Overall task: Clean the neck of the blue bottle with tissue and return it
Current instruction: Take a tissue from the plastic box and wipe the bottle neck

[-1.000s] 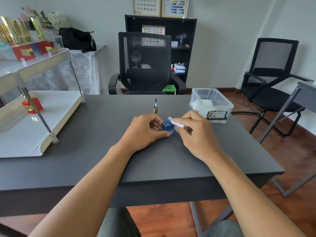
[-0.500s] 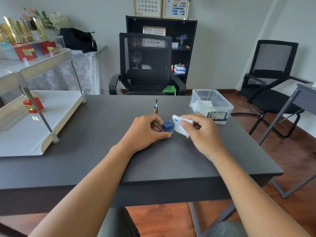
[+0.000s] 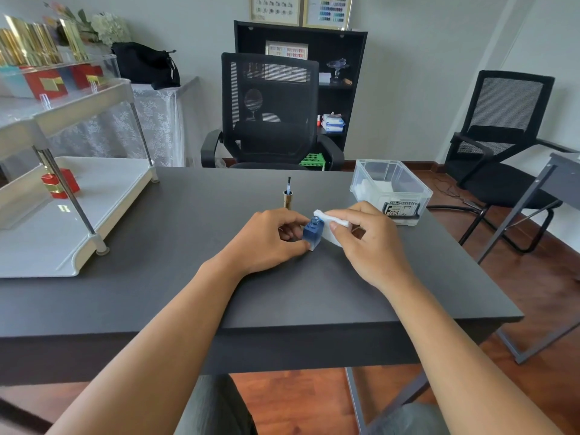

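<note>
A small square blue bottle point(image 3: 313, 233) stands uncapped on the dark table point(image 3: 188, 246), mid-table. My left hand point(image 3: 266, 241) grips its left side with thumb and fingers. My right hand point(image 3: 367, 243) pinches a folded white tissue point(image 3: 332, 219), whose upper corner touches the bottle's open neck from the right. The bottle's gold cap with its brush point(image 3: 287, 194) stands upright just behind my left hand.
A clear plastic box point(image 3: 390, 191) holding white tissues sits at the right rear of the table. A white two-tier shelf point(image 3: 62, 215) with a red bottle point(image 3: 59, 183) occupies the left side. Black office chairs stand beyond the table and to the right.
My right hand first pulled the tissue a little off the bottle's top, then brought it back against the neck. My left hand has kept its hold on the bottle.
</note>
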